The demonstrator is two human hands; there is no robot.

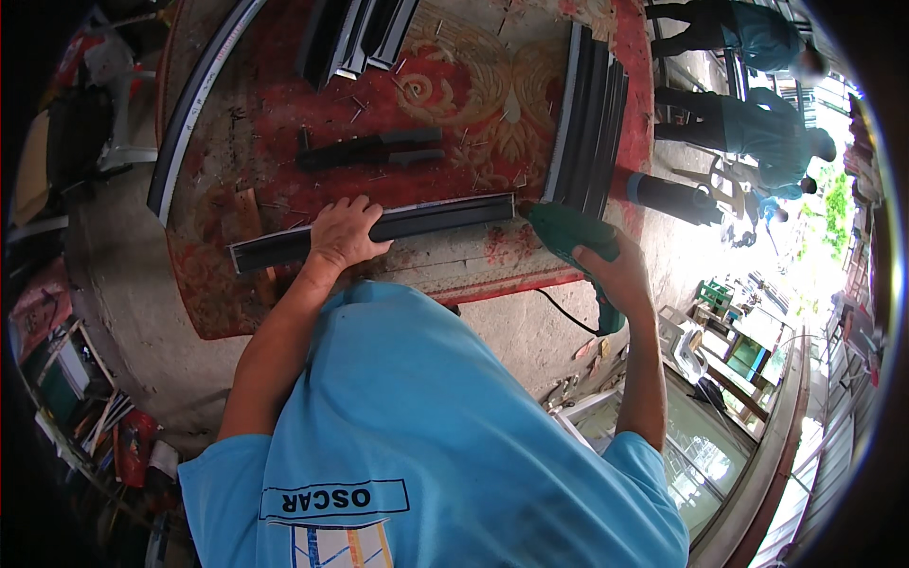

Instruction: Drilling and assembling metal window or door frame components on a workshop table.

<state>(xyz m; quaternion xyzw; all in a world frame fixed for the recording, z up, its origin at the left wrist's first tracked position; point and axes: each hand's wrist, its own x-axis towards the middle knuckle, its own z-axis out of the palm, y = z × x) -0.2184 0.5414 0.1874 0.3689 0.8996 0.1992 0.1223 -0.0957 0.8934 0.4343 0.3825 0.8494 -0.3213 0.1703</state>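
Note:
A dark metal profile bar [445, 216] lies crosswise along the near edge of a red patterned carpet [492, 151] that covers the work table. Over the bar's left half, my left hand [347, 233] is closed, fingers wrapped across its top. My right hand [614, 270] grips a green corded power drill [568, 233] at the handle. The drill's front end points left at the bar's right end; whether the bit touches it I cannot tell. Just beyond the bar lie dark, long-handled pieces [374, 150], their kind unclear.
Dark profiles [585, 123] are stacked at the right, more profiles [355, 43] at the far side. A long pale-edged strip [199, 104] curves along the left. Loose screws or nails dot the carpet. The drill's black cord [559, 308] hangs off the near edge. Several people [757, 123] stand at the right.

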